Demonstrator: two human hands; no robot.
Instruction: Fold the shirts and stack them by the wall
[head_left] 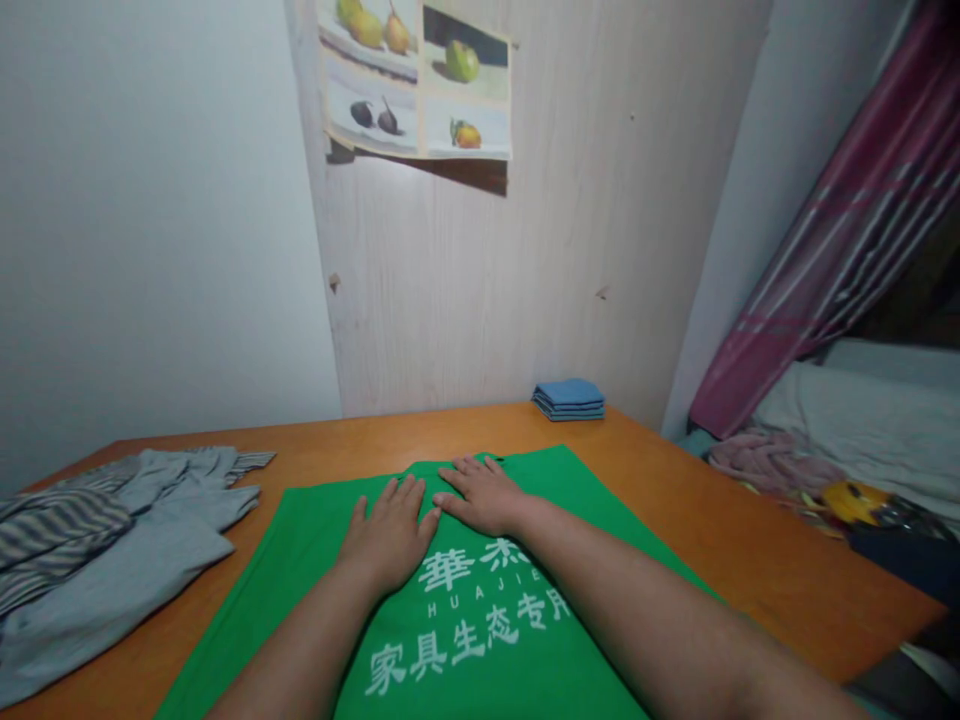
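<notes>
A green cloth with white printed Chinese characters and the letters HUAJIE is spread out on the table in front of me. Its near part runs out of the bottom of the view, and I cannot tell what kind of garment or cloth it is. My left hand lies flat on it, left of the print, fingers stretched toward the far edge. Close beside it, my right hand also rests palm down near that far edge, fingers slightly apart. Both forearms cover parts of the cloth and its lettering.
The orange-brown table reaches back to a wall. Rumpled grey and striped clothes lie at left. A folded blue cloth stack sits at the back right. Beyond the right edge are a pink curtain and a yellow item.
</notes>
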